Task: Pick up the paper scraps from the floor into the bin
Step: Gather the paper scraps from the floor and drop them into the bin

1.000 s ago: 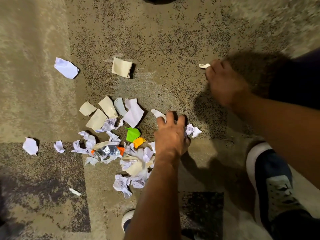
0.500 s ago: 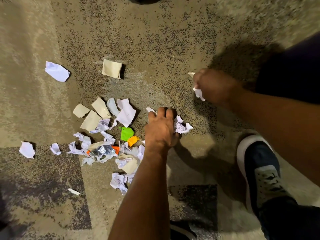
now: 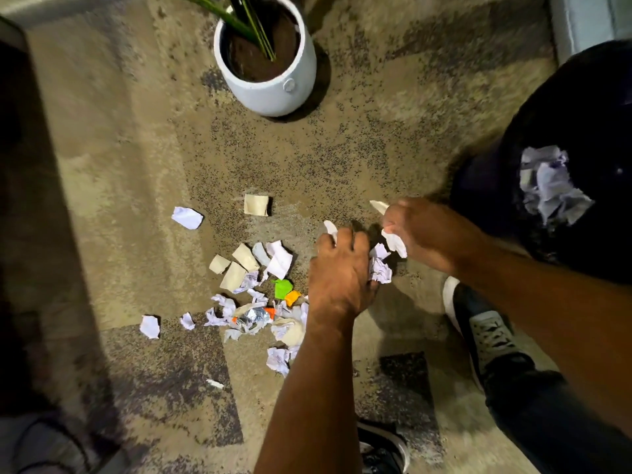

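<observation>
Scraps (image 3: 379,266) bunched in left grip (image 3: 337,268) (fist-tight), bin (image 3: 581,114) right

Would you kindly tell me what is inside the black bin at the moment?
Crumpled white paper scraps lie inside the black bin. Its dark interior hides whatever lies beneath or around them.

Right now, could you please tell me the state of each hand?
Left hand: closed on crumpled white paper scraps.
Right hand: closed on a white paper scrap.
</observation>
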